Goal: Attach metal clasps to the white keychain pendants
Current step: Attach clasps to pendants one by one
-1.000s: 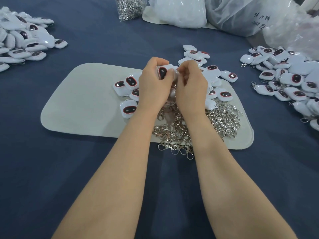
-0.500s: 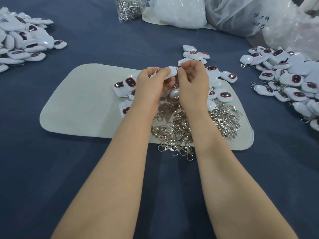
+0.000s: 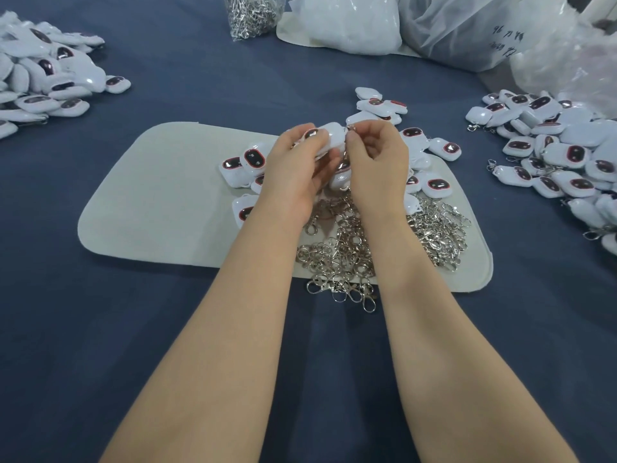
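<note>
1. White glossy plastic keychain pendant, rounded and bearing a dark red-rimmed oval window, is being held just above the pale felt mat, between both hands and straight ahead of the person.
2. The left hand is gripping the pendant's body, with its fingers curling underneath and the thumb lying on top by the window.
3. The right hand is pinching something small and silvery at its thumb and forefinger tips, seemingly a metal clasp. Most of it is hidden, and the other fingers are curling loosely toward the palm.
4. The pendant's long axis is running left to right, and its right end is meeting the right fingertips. By my judgement the coming move is turning on that junction, with the right hand doing the threading and the left steadying.
5. A heap of loose silver clasps is lying on the mat's near edge beneath the wrists, some spilling onto the dark blue cloth. Bare pendants are lying on the mat around the hands.
6. A clear plastic bag at the far edge is holding more silver clasps. The white plastic bags beside it are hiding their contents.
7. The right-hand pendant heap is showing clasps on several pieces.
</note>
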### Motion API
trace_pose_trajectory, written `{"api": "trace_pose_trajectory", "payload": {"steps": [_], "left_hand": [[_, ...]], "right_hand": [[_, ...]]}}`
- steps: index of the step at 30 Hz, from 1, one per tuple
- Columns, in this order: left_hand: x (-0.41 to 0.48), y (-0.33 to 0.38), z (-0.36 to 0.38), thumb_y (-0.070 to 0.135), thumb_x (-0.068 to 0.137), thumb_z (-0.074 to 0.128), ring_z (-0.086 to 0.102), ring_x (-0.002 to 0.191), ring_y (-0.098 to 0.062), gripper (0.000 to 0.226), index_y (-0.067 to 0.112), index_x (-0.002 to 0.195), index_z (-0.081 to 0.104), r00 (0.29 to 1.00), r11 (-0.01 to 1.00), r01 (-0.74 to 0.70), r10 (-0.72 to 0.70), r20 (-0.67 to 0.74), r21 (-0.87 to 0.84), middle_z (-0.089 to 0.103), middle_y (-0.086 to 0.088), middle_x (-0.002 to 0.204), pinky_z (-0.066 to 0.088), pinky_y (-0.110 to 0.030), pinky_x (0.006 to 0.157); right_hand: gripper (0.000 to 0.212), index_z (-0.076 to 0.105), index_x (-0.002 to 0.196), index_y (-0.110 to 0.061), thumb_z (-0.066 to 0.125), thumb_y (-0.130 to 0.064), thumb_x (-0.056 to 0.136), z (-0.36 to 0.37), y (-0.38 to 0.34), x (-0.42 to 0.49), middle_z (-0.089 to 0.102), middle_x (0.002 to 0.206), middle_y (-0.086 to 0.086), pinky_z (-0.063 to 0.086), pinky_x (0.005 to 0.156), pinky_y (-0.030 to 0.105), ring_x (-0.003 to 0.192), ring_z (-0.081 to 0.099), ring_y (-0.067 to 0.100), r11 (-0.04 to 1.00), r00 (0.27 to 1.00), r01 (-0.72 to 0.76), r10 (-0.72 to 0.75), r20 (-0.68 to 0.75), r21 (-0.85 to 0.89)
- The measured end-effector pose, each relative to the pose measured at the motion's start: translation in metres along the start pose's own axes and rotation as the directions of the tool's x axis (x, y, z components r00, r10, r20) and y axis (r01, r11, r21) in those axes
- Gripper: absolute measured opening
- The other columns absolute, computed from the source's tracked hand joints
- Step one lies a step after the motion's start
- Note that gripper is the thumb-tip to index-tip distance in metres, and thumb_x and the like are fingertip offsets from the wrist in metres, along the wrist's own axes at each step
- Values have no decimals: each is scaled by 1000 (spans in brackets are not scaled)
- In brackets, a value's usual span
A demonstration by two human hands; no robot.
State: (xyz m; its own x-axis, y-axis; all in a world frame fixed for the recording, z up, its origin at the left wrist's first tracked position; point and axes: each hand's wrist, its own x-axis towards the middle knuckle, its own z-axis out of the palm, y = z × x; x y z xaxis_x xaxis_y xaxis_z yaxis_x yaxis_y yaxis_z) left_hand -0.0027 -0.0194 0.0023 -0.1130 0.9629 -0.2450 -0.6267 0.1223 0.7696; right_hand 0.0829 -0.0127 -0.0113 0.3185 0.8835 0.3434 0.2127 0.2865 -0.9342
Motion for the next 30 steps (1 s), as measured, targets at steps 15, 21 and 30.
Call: {"api": "trace_pose_trajectory", "payload": {"steps": [15,21,30], "left_hand": [[-3,-8,-2,10,89,58,66,82,-26,25,27,105,49,860,704,-469,501,96,534,67,-10,93,54,-39,81],[-4,-12,-2,10,89,57,57,78,-11,32,20,119,57,738,461,-612,626,254,643,60,10,94,47,-21,76],[1,-4,0,8,93,57,57,55,-5,11,1,101,60,980,977,-170,181,-79,126,58,-1,70,51,-16,57]], "right_hand": [[8,60,90,-3,52,-1,89,-1,2,-5,59,82,0,45,74,28,78,54,17,941,975,211,-220,-5,-265],[9,59,87,-2,51,-1,88,-1,6,-5,60,80,4,38,68,25,75,52,20,914,971,232,-238,23,-331],[9,59,95,-9,55,-4,89,3,-4,-6,61,89,-2,42,78,16,83,56,12,964,988,157,-155,28,-213]]}}
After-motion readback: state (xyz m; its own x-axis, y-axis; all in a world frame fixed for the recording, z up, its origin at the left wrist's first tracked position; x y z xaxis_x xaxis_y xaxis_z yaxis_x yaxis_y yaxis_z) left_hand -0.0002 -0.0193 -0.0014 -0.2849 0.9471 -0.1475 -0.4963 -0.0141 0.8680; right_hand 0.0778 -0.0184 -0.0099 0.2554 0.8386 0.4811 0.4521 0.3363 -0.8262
